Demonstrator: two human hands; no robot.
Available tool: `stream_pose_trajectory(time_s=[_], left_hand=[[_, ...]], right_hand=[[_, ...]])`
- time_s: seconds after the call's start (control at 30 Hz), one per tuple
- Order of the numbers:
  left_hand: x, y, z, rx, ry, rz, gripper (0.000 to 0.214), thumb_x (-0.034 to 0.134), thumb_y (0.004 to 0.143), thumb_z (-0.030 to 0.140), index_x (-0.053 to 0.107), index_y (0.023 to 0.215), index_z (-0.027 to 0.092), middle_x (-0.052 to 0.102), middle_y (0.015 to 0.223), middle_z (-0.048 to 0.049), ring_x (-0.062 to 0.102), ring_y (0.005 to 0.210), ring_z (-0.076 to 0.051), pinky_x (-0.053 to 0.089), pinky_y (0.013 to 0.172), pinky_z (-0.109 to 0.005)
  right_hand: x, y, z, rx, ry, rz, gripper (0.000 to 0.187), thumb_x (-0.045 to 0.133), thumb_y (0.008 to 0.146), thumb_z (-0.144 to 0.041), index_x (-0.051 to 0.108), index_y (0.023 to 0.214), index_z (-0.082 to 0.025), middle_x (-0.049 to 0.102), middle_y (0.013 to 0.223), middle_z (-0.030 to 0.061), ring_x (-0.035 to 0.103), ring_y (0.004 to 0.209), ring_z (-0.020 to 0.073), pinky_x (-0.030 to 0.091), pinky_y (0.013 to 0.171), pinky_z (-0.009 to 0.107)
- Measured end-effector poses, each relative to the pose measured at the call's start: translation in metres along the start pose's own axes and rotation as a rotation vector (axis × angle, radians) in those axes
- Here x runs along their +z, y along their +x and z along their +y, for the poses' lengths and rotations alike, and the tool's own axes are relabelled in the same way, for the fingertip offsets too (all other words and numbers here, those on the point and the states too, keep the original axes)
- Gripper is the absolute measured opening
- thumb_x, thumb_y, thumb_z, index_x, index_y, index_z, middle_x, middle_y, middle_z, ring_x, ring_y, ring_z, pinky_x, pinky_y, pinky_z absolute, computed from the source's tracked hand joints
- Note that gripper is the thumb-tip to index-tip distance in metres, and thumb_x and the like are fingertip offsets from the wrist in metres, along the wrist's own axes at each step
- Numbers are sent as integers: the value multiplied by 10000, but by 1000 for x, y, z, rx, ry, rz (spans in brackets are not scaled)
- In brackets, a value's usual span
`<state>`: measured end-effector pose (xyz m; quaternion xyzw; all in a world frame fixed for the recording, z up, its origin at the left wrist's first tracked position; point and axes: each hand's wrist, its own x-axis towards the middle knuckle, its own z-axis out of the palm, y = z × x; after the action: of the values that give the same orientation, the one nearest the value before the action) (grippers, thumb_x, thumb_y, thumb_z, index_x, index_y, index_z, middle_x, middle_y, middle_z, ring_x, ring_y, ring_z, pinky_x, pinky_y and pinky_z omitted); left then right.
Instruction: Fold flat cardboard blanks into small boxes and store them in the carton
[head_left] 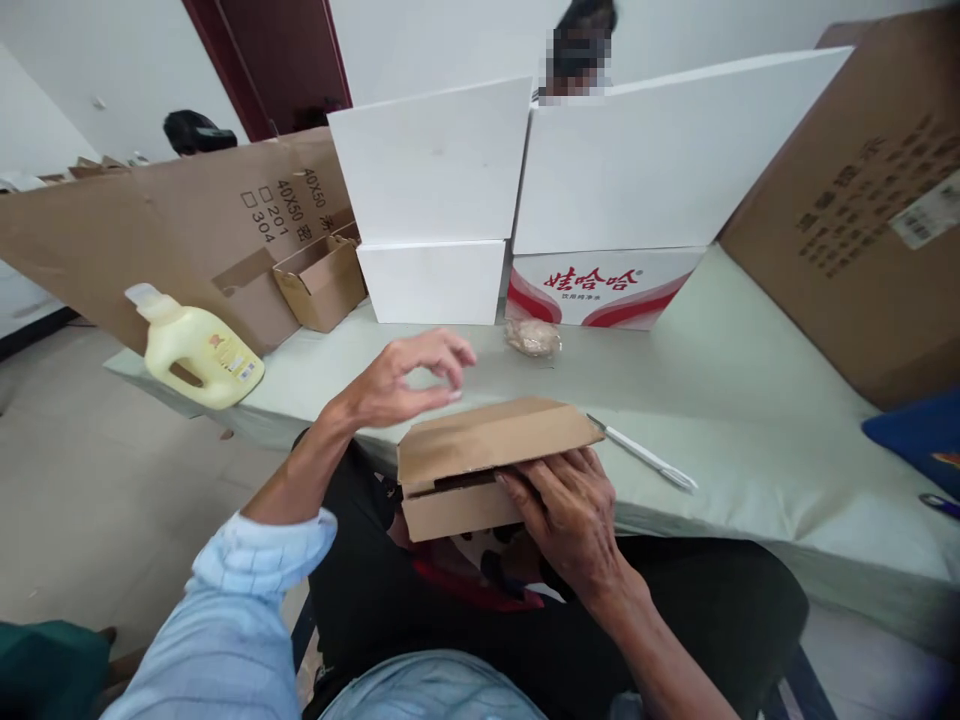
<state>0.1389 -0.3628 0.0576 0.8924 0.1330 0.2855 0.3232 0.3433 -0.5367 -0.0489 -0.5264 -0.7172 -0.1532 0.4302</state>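
Observation:
A small brown cardboard box [469,512] is at the table's front edge above my lap, its lid flap tilted and partly lifted, with a dark gap under it. My right hand [574,500] grips the box's right end, fingers tucked beneath the lid. Above the box's left side hovers my left hand [420,378], thumb and fingers curved apart with nothing between them. A white pen-like tool [652,458] with a thin dark tip lies on the table just right of the box. Beyond the box sits a clear plastic-wrapped, pale beige bundle [532,338].
A pale yellow jug [202,350] with a white cap stands at the left edge, beside a small open carton [326,285]. White boxes [431,283] and large cardboard panels [862,220] wall off the back and right. A blue object [919,440] is at far right. Other people's heads show behind.

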Motion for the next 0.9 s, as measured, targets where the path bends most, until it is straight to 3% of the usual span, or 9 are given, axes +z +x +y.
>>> stream_pose_trajectory(time_s=[0.13,0.23,0.53,0.67,0.8,0.9], left_hand=[[3,-74,34,65,57,-77,189,662,971,128,812,940,238,630,1546,-110,625,1399,-298,539,1142,-481],[17,-96,35,70,243,-29,276,611,1002,103,821,1106,249,618,1558,-134,620,1411,-281,535,1158,-465],[60,-75,16,213,613,59,406,495,1067,112,701,1399,223,784,1326,-130,724,1226,-253,582,967,-391],[65,-72,9,234,582,119,284,540,1088,200,770,1253,220,810,1280,-114,746,1167,-250,580,945,-392],[65,-69,7,203,406,209,191,641,1059,268,825,1090,223,836,1157,-95,763,1059,-237,577,971,-398],[64,-64,12,131,232,254,160,698,1002,237,842,935,227,829,1007,-81,751,936,-223,584,894,-374]], right_hand=[[2,5,1,-9,-16,-19,189,594,1099,-253,742,985,-227,755,910,55,652,898,257,444,832,407],[5,8,1,-43,-37,-4,185,591,1105,-255,733,992,-216,761,926,59,643,907,258,434,820,400],[9,6,3,-79,-95,11,176,605,1095,-267,723,973,-219,766,909,61,649,887,251,437,815,381],[9,7,1,-82,-101,16,150,598,1094,-269,724,1028,-220,778,948,71,663,922,265,459,828,387],[10,10,-2,-95,-112,11,144,596,1103,-275,720,1062,-213,784,964,76,676,926,269,468,834,386],[12,11,-3,-93,-114,11,174,573,1119,-293,719,1064,-215,780,957,80,683,925,271,468,833,388]])
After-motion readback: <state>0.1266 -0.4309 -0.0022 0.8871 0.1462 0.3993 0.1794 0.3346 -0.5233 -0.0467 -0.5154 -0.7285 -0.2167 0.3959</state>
